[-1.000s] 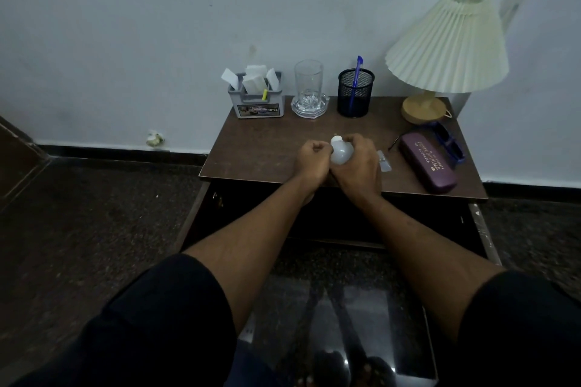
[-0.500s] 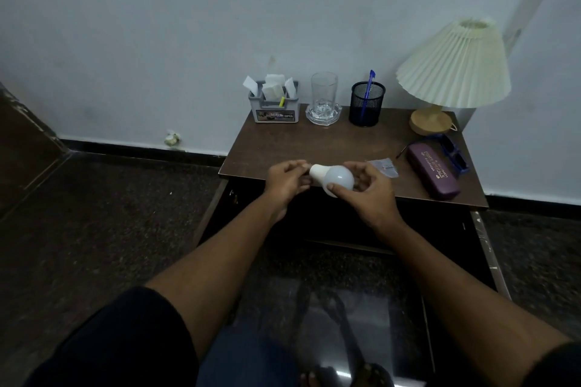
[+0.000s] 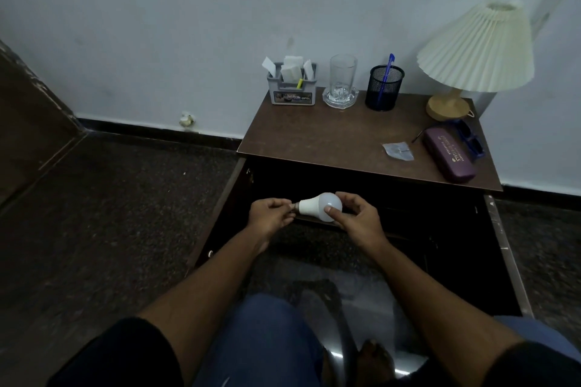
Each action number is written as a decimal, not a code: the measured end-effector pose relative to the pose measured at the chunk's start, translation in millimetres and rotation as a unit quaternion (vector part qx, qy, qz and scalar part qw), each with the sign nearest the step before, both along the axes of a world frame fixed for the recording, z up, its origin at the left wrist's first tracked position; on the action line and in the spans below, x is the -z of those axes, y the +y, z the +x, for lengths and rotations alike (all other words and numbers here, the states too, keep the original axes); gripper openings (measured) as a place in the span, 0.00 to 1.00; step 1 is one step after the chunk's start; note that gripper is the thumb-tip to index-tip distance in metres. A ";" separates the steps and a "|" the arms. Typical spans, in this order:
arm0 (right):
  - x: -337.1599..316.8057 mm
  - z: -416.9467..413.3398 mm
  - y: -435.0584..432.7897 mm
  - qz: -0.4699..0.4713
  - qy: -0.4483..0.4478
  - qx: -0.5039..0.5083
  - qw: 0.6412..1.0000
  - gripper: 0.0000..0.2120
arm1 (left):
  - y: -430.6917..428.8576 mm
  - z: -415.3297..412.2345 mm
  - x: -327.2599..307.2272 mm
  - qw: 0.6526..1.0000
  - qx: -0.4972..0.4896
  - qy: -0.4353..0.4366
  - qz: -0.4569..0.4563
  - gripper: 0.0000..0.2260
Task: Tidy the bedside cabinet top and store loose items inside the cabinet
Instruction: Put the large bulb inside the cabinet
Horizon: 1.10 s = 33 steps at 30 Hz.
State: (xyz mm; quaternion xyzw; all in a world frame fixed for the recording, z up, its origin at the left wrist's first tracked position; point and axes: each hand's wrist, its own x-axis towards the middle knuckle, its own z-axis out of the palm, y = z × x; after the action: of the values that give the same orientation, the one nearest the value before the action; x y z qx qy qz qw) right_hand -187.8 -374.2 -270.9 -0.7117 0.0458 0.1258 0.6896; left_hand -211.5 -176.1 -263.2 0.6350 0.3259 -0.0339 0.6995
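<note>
A white light bulb [image 3: 317, 206] lies sideways between my hands, in front of the open, dark inside of the brown bedside cabinet [image 3: 314, 141]. My left hand [image 3: 270, 217] pinches its metal base. My right hand [image 3: 355, 217] holds the round glass end, thumb on top. On the cabinet top lie a purple glasses case [image 3: 448, 155], blue sunglasses [image 3: 471, 141], a small grey plastic pouch [image 3: 398, 151] and a thin dark stick [image 3: 419, 135].
Along the back of the top stand a grey organiser with papers [image 3: 292, 86], a glass on a glass dish [image 3: 342, 83], a black mesh cup with a blue pen [image 3: 384, 88] and a pleated lamp [image 3: 478, 50]. Cabinet doors [image 3: 217, 217] stand open on both sides.
Both hands have brought the bulb off the cabinet top and down to the front of the open cabinet. The bulb has turned from upright to sideways. My view has pulled back and left.
</note>
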 end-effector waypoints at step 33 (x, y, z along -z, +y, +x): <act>119.4 184.7 78.0 -0.107 0.097 -0.052 0.988 0.24 | -21.9 163.4 92.5 0.976 0.081 0.112 0.166 0.21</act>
State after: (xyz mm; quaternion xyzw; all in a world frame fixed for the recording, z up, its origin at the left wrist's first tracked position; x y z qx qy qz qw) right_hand -3.1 -296.2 -390.3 -0.7674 0.0887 0.2238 0.5943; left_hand -48.0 -198.0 -355.6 0.7587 0.3511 -0.1071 0.5381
